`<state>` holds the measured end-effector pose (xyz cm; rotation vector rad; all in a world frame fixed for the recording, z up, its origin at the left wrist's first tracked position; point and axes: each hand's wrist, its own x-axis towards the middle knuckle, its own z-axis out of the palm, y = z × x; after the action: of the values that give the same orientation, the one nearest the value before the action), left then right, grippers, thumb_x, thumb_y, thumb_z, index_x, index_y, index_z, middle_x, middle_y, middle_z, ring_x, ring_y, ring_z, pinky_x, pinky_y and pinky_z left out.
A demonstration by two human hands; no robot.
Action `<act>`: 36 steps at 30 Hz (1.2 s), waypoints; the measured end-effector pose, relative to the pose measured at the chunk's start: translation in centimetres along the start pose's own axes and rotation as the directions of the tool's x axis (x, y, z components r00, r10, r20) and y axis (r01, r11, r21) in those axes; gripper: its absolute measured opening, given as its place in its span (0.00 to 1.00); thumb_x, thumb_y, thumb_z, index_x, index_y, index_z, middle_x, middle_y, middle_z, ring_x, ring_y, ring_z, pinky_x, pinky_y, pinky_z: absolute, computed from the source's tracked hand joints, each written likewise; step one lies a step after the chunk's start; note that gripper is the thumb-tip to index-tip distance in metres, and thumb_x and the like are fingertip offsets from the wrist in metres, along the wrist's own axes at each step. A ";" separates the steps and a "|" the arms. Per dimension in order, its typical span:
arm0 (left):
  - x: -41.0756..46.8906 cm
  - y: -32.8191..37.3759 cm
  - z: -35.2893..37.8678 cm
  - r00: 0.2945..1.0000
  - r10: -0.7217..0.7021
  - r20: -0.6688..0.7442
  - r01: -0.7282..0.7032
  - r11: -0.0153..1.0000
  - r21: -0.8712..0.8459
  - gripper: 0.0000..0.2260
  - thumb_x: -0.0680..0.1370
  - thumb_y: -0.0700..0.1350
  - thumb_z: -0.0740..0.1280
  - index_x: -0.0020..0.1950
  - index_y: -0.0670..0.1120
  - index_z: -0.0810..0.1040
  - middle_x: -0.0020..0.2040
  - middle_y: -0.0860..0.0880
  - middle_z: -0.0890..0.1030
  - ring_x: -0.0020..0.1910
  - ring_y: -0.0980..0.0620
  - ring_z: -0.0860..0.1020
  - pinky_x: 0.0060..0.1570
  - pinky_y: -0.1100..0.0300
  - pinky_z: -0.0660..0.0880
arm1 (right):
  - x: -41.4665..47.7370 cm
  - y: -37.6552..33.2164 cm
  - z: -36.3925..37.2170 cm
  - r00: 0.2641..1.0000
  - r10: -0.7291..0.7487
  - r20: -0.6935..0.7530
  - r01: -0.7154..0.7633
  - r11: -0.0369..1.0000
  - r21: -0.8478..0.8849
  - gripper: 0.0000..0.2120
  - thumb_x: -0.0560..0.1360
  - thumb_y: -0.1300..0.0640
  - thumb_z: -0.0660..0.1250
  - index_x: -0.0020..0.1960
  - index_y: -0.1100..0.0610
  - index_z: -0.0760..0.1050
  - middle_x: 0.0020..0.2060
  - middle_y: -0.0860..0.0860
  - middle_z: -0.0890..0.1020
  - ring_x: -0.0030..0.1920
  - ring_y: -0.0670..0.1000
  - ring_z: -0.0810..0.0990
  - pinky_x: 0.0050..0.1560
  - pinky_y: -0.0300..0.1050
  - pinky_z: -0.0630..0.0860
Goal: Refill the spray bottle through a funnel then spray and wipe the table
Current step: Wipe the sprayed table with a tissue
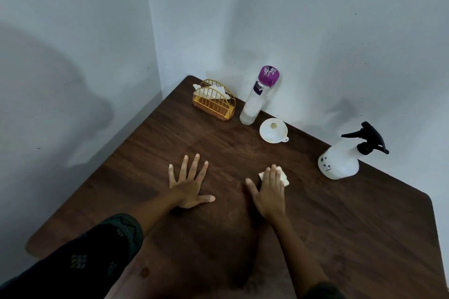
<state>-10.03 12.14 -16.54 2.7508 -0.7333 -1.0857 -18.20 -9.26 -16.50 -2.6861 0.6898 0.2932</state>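
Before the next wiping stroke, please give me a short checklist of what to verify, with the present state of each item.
1. Tissue under the right hand, flat on the table: ok.
2. Left hand flat, fingers spread, bracing on the wood: ok.
3. Spray bottle upright, apart from both hands: ok.
4. Funnel off the bottle, lying mouth up near the wall: ok.
5. Purple-capped bottle capped and upright: ok.
6. Table surface wet from spraying: cannot tell.
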 end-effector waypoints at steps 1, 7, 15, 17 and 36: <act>0.0 0.0 0.0 1.000 0.004 -0.003 -0.004 1.000 -0.006 0.46 0.72 0.71 0.56 0.73 0.53 0.28 0.72 0.50 0.23 0.71 0.43 0.25 0.66 0.33 0.31 | 0.8 -1.4 0.2 1.000 -0.021 0.010 0.021 1.000 -0.001 0.39 0.77 0.36 0.52 0.76 0.61 0.45 0.77 0.55 0.43 0.77 0.52 0.39 0.75 0.50 0.42; -1.0 -1.8 -1.2 0.994 0.060 -0.086 -0.071 0.990 -0.125 0.45 0.73 0.67 0.60 0.75 0.53 0.31 0.74 0.50 0.28 0.73 0.47 0.29 0.70 0.38 0.34 | -2.3 -6.0 2.7 0.936 -0.336 0.106 0.344 0.937 -0.067 0.47 0.68 0.27 0.39 0.76 0.58 0.43 0.76 0.51 0.40 0.75 0.49 0.35 0.73 0.46 0.38; -2.0 -8.1 -2.4 0.999 0.046 0.029 -0.048 0.997 0.061 0.68 0.50 0.79 0.59 0.73 0.46 0.26 0.70 0.46 0.22 0.69 0.46 0.23 0.66 0.39 0.28 | -5.4 1.4 2.9 0.978 -0.207 0.023 0.209 0.972 -0.112 0.51 0.67 0.23 0.35 0.76 0.60 0.49 0.76 0.52 0.47 0.75 0.47 0.39 0.74 0.40 0.40; -1.8 -8.1 -2.3 0.997 0.053 0.049 -0.057 0.996 0.071 0.70 0.48 0.79 0.60 0.72 0.46 0.24 0.68 0.47 0.19 0.68 0.46 0.21 0.66 0.37 0.28 | -3.1 0.2 1.9 0.994 -0.108 0.000 0.108 0.992 -0.065 0.56 0.63 0.22 0.32 0.76 0.61 0.47 0.77 0.53 0.45 0.75 0.48 0.38 0.74 0.45 0.41; -2.0 -8.0 -2.8 0.991 0.057 0.118 -0.063 0.997 0.051 0.61 0.64 0.73 0.66 0.70 0.48 0.22 0.67 0.47 0.18 0.65 0.47 0.19 0.66 0.38 0.27 | -8.5 0.5 3.4 0.966 -0.253 0.057 0.258 0.960 -0.110 0.45 0.69 0.26 0.41 0.76 0.55 0.43 0.75 0.47 0.40 0.75 0.45 0.37 0.72 0.40 0.37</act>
<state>-6.21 19.91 -15.29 2.7087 -0.8671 -1.2405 -26.14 -4.74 -17.36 -2.8300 0.3150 0.3295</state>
